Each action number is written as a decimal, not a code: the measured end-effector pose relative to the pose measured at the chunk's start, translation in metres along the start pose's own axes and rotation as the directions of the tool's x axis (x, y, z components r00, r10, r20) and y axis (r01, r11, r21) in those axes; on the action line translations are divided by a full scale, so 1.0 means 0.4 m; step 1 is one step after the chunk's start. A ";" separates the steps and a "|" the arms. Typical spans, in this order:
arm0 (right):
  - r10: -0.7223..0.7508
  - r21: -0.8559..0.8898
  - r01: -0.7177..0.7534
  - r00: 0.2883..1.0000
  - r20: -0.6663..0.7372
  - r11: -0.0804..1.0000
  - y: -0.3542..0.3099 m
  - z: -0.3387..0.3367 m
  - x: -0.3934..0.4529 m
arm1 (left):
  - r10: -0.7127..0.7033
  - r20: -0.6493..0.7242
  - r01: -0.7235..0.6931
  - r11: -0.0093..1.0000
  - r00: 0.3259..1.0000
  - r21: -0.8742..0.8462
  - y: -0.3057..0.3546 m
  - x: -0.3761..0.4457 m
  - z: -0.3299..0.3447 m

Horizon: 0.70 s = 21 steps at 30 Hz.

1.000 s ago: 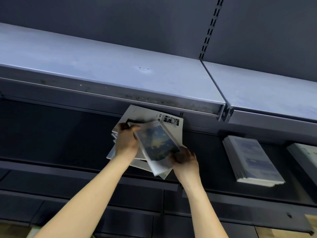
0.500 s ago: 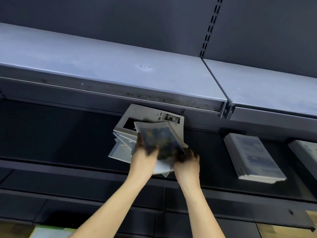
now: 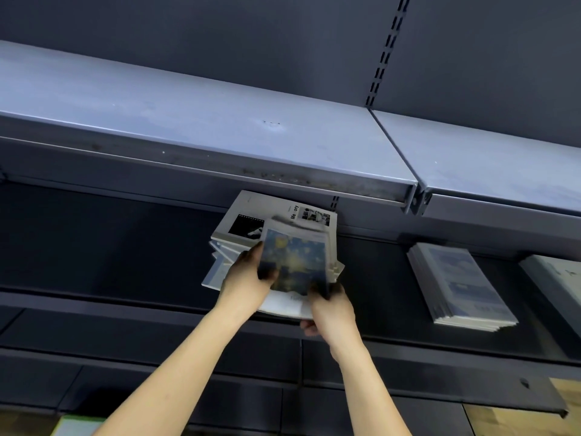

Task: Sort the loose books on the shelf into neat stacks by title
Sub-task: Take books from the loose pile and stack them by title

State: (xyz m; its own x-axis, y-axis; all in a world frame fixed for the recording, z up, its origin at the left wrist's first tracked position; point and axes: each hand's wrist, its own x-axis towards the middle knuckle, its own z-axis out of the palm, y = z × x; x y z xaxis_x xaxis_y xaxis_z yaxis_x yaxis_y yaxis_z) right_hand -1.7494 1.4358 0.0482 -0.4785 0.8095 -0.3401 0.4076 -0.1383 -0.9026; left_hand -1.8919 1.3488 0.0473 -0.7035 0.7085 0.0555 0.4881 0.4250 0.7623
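— Hands? Gripping the blue-cover books (image 3: 294, 262): left hand (image 3: 248, 278) curled round the left edge, right hand (image 3: 330, 305) at the lower right corner.

— Where? On the messy pile (image 3: 273, 221), dark shelf (image 3: 110, 247), left of the neat stack (image 3: 460, 286).

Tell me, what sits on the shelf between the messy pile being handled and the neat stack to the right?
Nothing: the head view shows only bare dark shelf between the messy pile and the neat stack.
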 end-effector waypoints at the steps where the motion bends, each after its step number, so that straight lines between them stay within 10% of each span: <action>1: 0.010 0.051 -0.011 1.000 0.009 0.999 -0.004 0.005 -0.008 | 0.001 -0.001 -0.001 1.000 1.000 0.017 -0.005 -0.003 -0.003; 12: -0.136 0.118 0.159 0.974 -0.181 0.980 -0.003 -0.016 -0.052 | 0.131 -0.018 -0.112 0.904 0.991 0.412 -0.031 -0.017 -0.064; 21: -0.102 0.155 0.180 0.905 -0.413 0.971 0.051 -0.102 -0.113 | 0.245 0.138 -0.281 0.863 0.960 0.420 0.023 -0.028 -0.002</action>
State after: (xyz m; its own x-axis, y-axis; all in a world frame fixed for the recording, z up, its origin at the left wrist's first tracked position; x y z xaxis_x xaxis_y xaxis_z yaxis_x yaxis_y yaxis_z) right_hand -1.6877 1.4195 0.0558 -0.1538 0.9823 -0.1071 0.1892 -0.0771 -0.9789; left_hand -1.8801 1.3445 0.0542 -0.4841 0.8618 0.1514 0.8359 0.4043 0.3712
